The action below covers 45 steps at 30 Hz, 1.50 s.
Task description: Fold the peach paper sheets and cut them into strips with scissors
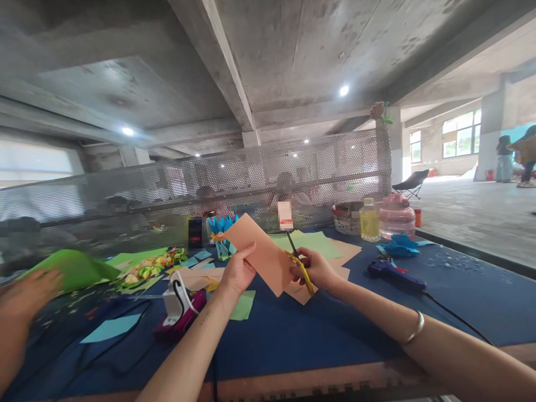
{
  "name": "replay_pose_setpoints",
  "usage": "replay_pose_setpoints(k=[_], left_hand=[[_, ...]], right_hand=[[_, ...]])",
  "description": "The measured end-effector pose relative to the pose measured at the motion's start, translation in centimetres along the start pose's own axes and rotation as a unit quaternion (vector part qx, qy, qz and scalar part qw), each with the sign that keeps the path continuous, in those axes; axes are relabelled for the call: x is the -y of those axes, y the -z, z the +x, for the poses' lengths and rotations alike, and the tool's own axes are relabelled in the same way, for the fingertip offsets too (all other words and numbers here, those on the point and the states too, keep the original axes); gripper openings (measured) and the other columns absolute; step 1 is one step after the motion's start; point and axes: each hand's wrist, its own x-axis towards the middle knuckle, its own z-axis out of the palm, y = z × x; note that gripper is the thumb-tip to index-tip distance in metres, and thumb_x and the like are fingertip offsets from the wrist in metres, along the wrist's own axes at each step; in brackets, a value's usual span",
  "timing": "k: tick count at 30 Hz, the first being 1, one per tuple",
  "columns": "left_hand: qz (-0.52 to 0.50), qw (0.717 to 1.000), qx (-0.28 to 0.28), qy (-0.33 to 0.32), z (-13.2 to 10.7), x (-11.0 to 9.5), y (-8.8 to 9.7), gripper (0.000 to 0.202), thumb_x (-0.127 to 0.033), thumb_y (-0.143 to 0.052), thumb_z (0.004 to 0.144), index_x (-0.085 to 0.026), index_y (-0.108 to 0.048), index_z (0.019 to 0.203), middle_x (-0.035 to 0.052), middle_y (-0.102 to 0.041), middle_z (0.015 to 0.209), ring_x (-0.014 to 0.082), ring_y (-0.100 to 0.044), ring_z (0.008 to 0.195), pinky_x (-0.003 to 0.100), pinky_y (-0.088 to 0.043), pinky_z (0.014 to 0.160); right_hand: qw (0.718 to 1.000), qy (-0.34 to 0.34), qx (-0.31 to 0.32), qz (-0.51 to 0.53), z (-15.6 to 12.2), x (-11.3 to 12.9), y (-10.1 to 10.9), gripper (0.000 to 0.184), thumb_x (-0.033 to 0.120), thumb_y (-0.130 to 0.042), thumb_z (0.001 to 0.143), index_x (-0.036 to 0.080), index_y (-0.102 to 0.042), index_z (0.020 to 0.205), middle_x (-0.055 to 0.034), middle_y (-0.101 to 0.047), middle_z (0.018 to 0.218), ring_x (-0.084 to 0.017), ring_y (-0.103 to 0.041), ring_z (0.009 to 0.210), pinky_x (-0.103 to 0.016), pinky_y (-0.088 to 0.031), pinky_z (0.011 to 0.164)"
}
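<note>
My left hand [240, 271] grips a folded-looking sheet of orange paper [266, 254] by its left edge, thumb on top. Yellow-handled scissors [302, 271] are in my right hand [316, 271], their dark blades pointing up and away, just right of the paper. Whether the blades touch the paper I cannot tell. Beneath and behind lie more orange sheets [349, 251] and a light green sheet [316, 243]. A small green piece [243, 306] rests on the table by my left wrist.
A co-worker's hand [31, 293] holds green paper [69, 271] at left. A purple power strip [180, 324] with a white charger stands near my left forearm. To the right are a glue gun [396, 276], blue paper flower [400, 245], yellow bottle [369, 220] and pink jug [397, 218]. Mesh divider [234, 173] behind.
</note>
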Motion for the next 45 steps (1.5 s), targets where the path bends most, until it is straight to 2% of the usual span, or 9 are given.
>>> replay_pose_setpoints(k=[5, 9, 15, 18, 20, 23, 29, 40, 45], left_hand=[[-0.015, 0.998, -0.014, -0.057, 0.4, -2.7, 0.5, 0.025, -0.005, -0.061, 0.075, -0.017, -0.066, 0.096, 0.0019, -0.072, 0.073, 0.0132, -0.066, 0.064, 0.021, -0.052, 0.061], [-0.023, 0.996, -0.015, -0.087, 0.9, -3.0, 0.9, 0.025, -0.004, -0.057, 0.078, -0.018, -0.066, 0.096, 0.0017, -0.072, 0.08, 0.0129, -0.066, 0.07, 0.021, -0.051, 0.068], [-0.014, 0.998, -0.03, -0.059, 0.6, -1.5, 0.5, 0.024, -0.005, -0.055, 0.079, -0.017, -0.065, 0.099, 0.0016, -0.072, 0.074, 0.0132, -0.067, 0.07, 0.023, -0.053, 0.069], [0.015, 1.0, -0.002, -0.009, -0.3, 0.6, -0.2, 0.024, -0.003, -0.061, 0.072, -0.013, -0.066, 0.094, 0.0047, -0.072, 0.075, 0.0153, -0.067, 0.067, 0.025, -0.053, 0.065], [0.039, 0.999, 0.02, 0.032, -1.0, 2.1, -0.7, 0.02, -0.004, -0.065, 0.068, -0.007, -0.067, 0.088, 0.0102, -0.073, 0.077, 0.0192, -0.067, 0.065, 0.029, -0.054, 0.062], [0.052, 0.996, 0.043, 0.05, -1.5, 3.5, -1.0, 0.025, -0.004, -0.069, 0.065, -0.007, -0.068, 0.089, 0.0115, -0.073, 0.083, 0.0219, -0.068, 0.07, 0.033, -0.055, 0.067], [0.052, 0.997, 0.047, 0.045, -1.2, 3.1, -0.6, 0.024, -0.005, -0.07, 0.063, -0.012, -0.069, 0.085, 0.0058, -0.074, 0.083, 0.0172, -0.067, 0.072, 0.027, -0.053, 0.072], [0.059, 0.993, 0.08, 0.058, -1.4, 2.9, -0.9, 0.019, -0.011, -0.07, 0.069, -0.008, -0.07, 0.087, 0.0106, -0.074, 0.085, 0.0209, -0.068, 0.073, 0.032, -0.054, 0.072], [0.055, 0.995, 0.066, 0.044, -1.1, 2.7, -0.6, 0.02, -0.01, -0.069, 0.068, -0.008, -0.069, 0.088, 0.0117, -0.074, 0.087, 0.023, -0.068, 0.075, 0.036, -0.054, 0.076]], right_hand=[[1.0, -0.008, 0.017, -0.018, -0.3, 0.4, -0.3, 0.026, 0.024, -0.066, 0.061, 0.02, -0.051, 0.082, 0.0062, -0.06, 0.053, -0.011, -0.056, 0.041, -0.02, -0.044, 0.039], [1.0, -0.009, 0.02, -0.016, -0.3, 0.5, -0.3, 0.026, 0.024, -0.066, 0.061, 0.019, -0.052, 0.082, 0.0061, -0.06, 0.053, -0.011, -0.057, 0.043, -0.02, -0.044, 0.04], [1.0, -0.017, 0.001, 0.011, -0.2, 0.6, -0.2, 0.029, 0.025, -0.068, 0.058, 0.019, -0.05, 0.08, 0.0077, -0.058, 0.05, -0.01, -0.054, 0.039, -0.02, -0.043, 0.04], [0.999, -0.014, -0.015, 0.031, -0.2, 0.5, -0.4, 0.032, 0.026, -0.069, 0.057, 0.019, -0.049, 0.081, 0.0082, -0.057, 0.051, -0.01, -0.055, 0.042, -0.02, -0.045, 0.042], [0.999, -0.011, -0.026, 0.044, -0.1, 0.4, -0.5, 0.033, 0.026, -0.07, 0.056, 0.02, -0.049, 0.081, 0.0082, -0.057, 0.052, -0.01, -0.056, 0.044, -0.021, -0.046, 0.044], [0.998, -0.006, -0.042, 0.054, -0.1, 0.3, -0.7, 0.032, 0.026, -0.07, 0.056, 0.02, -0.048, 0.08, 0.0075, -0.058, 0.053, -0.01, -0.056, 0.044, -0.022, -0.047, 0.046], [0.996, 0.022, -0.072, 0.056, -0.2, 0.6, -0.9, 0.031, 0.028, -0.068, 0.061, 0.02, -0.049, 0.084, 0.007, -0.06, 0.057, -0.012, -0.059, 0.048, -0.023, -0.047, 0.049], [0.998, 0.021, -0.02, 0.05, -0.7, 0.7, -1.3, 0.034, 0.032, -0.073, 0.062, 0.02, -0.05, 0.084, 0.005, -0.062, 0.061, -0.011, -0.06, 0.05, -0.023, -0.047, 0.049], [0.998, 0.023, -0.01, 0.053, -0.9, 1.1, -1.5, 0.04, 0.039, -0.076, 0.062, 0.019, -0.049, 0.085, 0.0048, -0.061, 0.061, -0.011, -0.059, 0.051, -0.022, -0.048, 0.048]])
